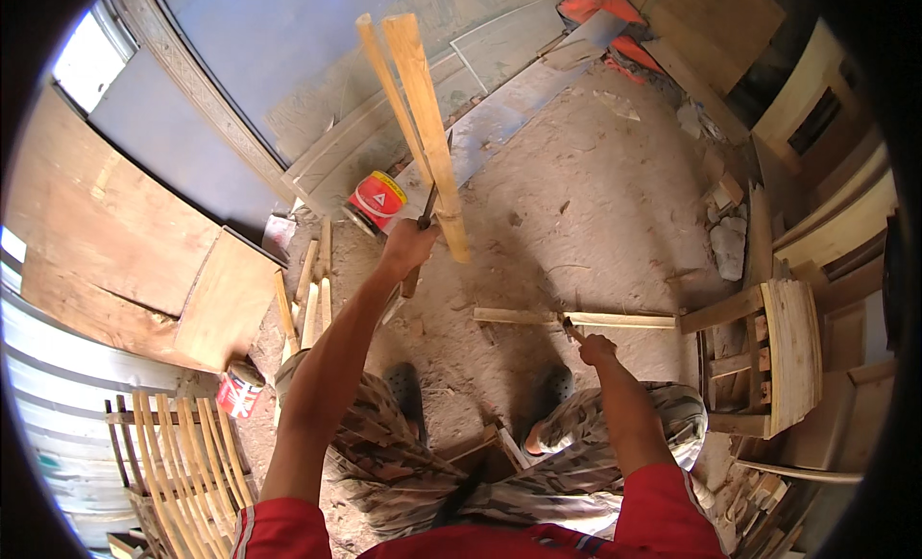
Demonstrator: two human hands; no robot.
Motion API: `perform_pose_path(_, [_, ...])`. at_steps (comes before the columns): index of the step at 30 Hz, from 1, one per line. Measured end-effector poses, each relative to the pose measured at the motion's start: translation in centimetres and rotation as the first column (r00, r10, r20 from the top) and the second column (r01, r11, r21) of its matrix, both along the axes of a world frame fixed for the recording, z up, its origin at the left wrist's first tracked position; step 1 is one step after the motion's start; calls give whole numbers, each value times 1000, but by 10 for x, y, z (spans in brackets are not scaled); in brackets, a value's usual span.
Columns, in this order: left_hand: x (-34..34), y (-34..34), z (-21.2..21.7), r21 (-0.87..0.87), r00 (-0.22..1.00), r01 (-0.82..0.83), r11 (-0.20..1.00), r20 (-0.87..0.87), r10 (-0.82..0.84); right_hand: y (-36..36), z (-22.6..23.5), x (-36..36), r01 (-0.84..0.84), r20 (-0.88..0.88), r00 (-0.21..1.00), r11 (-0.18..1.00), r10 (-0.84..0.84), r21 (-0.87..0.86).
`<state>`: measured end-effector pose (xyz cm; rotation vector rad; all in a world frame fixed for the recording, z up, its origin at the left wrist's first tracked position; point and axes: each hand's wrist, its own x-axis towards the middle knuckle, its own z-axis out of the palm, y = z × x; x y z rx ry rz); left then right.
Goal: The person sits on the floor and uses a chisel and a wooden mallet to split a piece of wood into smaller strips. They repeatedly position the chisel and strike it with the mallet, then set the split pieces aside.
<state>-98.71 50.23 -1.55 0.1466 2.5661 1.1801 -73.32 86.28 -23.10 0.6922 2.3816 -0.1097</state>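
My left hand [411, 244] is closed around a thin dark metal tool [428, 204], its narrow length running up against two pale wooden slats [423, 108]. These slats stand up steeply in front of me, close together low down and spread apart at the top. Whether my left fingers also touch the wood, I cannot tell. My right hand [597, 349] grips a hammer [572, 328] with a wooden handle and a small dark head. The hammer's head overlaps a long thin wooden strip [624, 321] lying on the ground; contact between them is unclear.
A red tin with a yellow rim [379, 199] is beyond my left hand. Loose sticks [309, 290] lie at the left, near a slatted wooden rack [187, 444]. On the right is a wooden frame [792, 357]. Boards [115, 232] lean along the left wall.
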Motion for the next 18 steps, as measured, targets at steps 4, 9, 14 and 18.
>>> perform_pose_path(4, [29, -3, -1, 203, 992, -115, 972, 83, 100, -21, 9, -12, -32, -53, 998, 994, 37, 103])
perform_pose_path(9, [79, 27, -43, -93, 982, -145, 985, 111, 155, -62, 37, -57, -101, -568, 823, 980, -14, -170])
perform_pose_path(14, [119, 37, -65, 77, 978, -206, 975, -22, 209, -186, 153, -94, 81, -50, 816, 200, -576, -977])
perform_pose_path(18, [116, 59, -43, 352, 887, -332, 875, 431, 163, -204, 177, -98, 79, -8, 741, 100, -671, -992])
